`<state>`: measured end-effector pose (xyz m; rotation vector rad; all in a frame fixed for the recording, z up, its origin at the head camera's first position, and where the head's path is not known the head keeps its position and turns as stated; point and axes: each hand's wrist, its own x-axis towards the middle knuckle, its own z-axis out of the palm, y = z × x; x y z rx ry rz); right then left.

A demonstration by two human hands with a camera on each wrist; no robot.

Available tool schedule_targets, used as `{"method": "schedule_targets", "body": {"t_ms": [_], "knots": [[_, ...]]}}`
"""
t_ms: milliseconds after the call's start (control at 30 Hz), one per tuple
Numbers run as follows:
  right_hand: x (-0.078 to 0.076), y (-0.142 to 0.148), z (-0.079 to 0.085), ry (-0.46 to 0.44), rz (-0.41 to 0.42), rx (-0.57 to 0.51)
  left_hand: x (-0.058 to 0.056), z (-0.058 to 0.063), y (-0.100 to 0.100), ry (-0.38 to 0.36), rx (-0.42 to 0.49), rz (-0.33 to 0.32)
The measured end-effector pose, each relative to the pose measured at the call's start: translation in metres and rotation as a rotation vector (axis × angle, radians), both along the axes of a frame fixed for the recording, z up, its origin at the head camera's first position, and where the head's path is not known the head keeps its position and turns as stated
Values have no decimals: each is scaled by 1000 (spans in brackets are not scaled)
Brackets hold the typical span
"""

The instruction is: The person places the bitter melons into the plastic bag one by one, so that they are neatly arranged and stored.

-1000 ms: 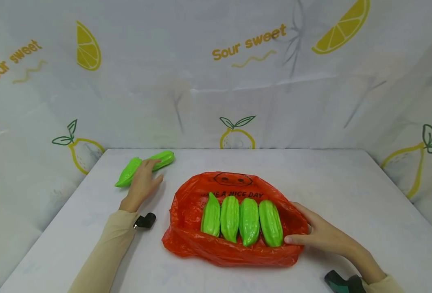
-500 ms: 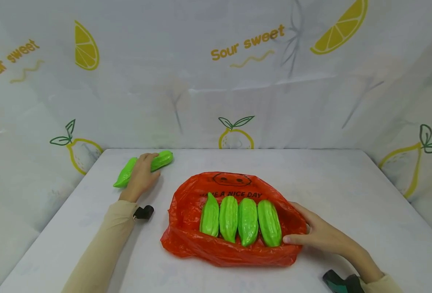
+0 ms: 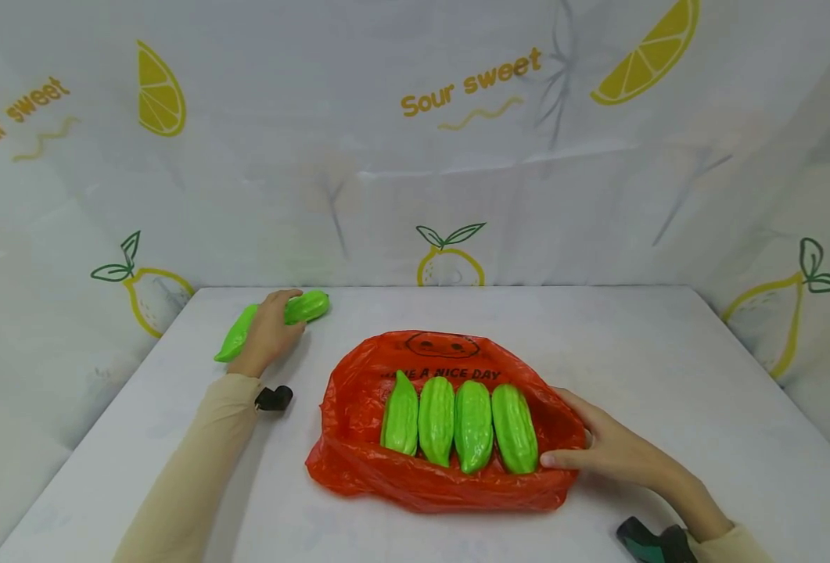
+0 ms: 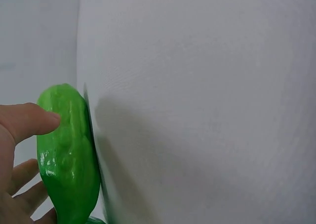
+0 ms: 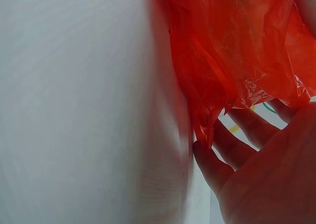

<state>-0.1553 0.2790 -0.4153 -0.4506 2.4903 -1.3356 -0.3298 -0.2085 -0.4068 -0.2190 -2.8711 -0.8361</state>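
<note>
At the far left of the table, my left hand (image 3: 271, 332) reaches round a bright green, ridged bitter melon (image 3: 307, 306). In the left wrist view its thumb lies across the near side of that bitter melon (image 4: 69, 155), with the fingers behind. A second bitter melon (image 3: 236, 335) shows partly behind the hand. Across the table, my right hand (image 3: 622, 446) holds the right side of an open red plastic bag (image 3: 415, 481), thumb over the front rim. The right wrist view shows fingers spread against the bag's outside (image 5: 232, 51). Several bitter melons (image 3: 474, 426) lie side by side in the bag.
A white-covered table (image 3: 619, 336) carries everything. Behind it hangs a white backdrop (image 3: 267, 211) printed with lemons and lettering. Each wrist wears a dark strap-on device, such as the left wrist device (image 3: 274, 399).
My left hand has moved slightly away from me and closed in on the bitter melon, thumb and fingers coming round it. My right hand and the bag stay where they were.
</note>
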Motion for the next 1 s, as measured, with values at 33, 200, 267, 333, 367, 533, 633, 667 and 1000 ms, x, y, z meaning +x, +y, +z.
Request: {"method": "schedule_targets", "body": {"t_ms": [33, 200, 267, 333, 367, 533, 633, 667, 1000], "knots": [[0, 0, 0, 0, 2, -1, 0, 1, 0, -7, 4, -3], [0, -1, 0, -2, 2, 1, -3, 3, 0, -52, -13, 2], [0, -1, 1, -4, 1, 1, -4, 4, 1, -57, -25, 4], [0, -1, 1, -4, 1, 3, -5, 5, 2, -48, -37, 3], [0, -1, 1, -4, 1, 4, -5, 6, 3, -40, -42, 2], [0, 0, 1, 0, 1, 3, -5, 10, 8, -6, -86, 8], [0, 0, 0, -1, 2, 1, -5, 10, 10, -13, -102, 31], [0, 0, 0, -1, 2, 1, -4, 10, 10, -15, -101, 36], [0, 1, 1, -4, 0, 1, -4, 5, 9, -123, -15, -32]]}}
